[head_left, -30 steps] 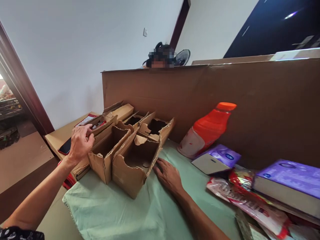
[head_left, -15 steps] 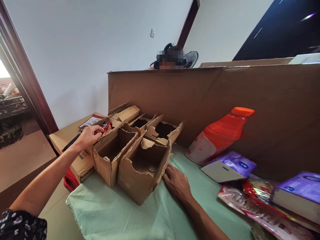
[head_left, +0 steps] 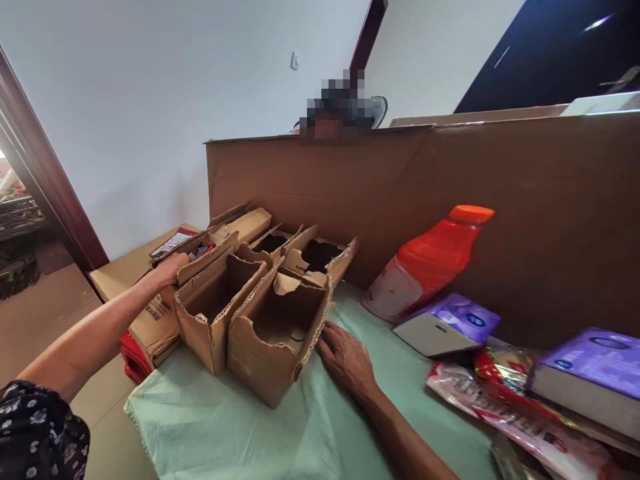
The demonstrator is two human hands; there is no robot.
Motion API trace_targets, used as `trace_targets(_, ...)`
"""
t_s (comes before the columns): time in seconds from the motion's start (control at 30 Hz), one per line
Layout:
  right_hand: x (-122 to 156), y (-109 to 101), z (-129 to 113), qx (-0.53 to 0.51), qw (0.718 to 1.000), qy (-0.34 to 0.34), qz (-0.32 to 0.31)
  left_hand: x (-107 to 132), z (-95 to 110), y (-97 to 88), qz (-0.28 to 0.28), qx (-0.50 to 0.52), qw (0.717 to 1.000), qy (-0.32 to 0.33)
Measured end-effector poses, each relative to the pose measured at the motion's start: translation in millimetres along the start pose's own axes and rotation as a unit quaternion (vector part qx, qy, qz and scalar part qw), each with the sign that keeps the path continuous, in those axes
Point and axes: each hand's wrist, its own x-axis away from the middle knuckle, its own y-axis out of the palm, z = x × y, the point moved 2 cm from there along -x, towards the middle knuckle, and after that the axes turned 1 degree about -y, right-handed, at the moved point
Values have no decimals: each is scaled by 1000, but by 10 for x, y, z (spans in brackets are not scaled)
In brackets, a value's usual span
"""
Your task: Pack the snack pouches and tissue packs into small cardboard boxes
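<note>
My left hand [head_left: 173, 268] reaches down into the left part of a cardboard box [head_left: 203, 240], its fingers hidden behind the cardboard edge. Small red and grey packets [head_left: 203, 250] show just beyond it. My right hand [head_left: 347, 353] lies on the green cloth [head_left: 225, 427], fingers stretched out, the tips at the side of an open-topped cardboard compartment [head_left: 265, 360]. Beside that compartment stands another cardboard compartment [head_left: 197, 327] with torn edges. I see a few cardboard scraps in the nearer compartments.
A tall cardboard panel [head_left: 530, 200] stands across the back, with a person's head [head_left: 333, 110] above it. On the right are an orange-capped bottle [head_left: 425, 267], a purple box [head_left: 455, 323], another purple box [head_left: 595, 373] and food packets [head_left: 530, 420]. Something red [head_left: 134, 360] sits under the left carton.
My left hand has moved down into the box, and its fingers have gone out of sight. My right hand has stayed beside the compartment. The view has shifted slightly.
</note>
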Motion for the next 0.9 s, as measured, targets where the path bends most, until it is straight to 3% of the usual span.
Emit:
trace_targets(0.13,-5,3,-9,-7,1000,5,1,-71,10,0,-11,-3,1000,-12)
trace_targets(0.43,-24,8,-61,-19,999,33,5,-121,144,-69,35,-18,998,-50)
trace_targets(0.57,-41,-20,-102,-27,999,43,3,-79,148,-230,78,-34,994,-70)
trace_targets(0.7,-52,-63,-146,-41,998,54,0,-44,177,-445,155,-47,982,-93)
trace_targets(0.9,-95,-160,-252,-79,994,72,-1,190,353,-933,280,-50,955,-87)
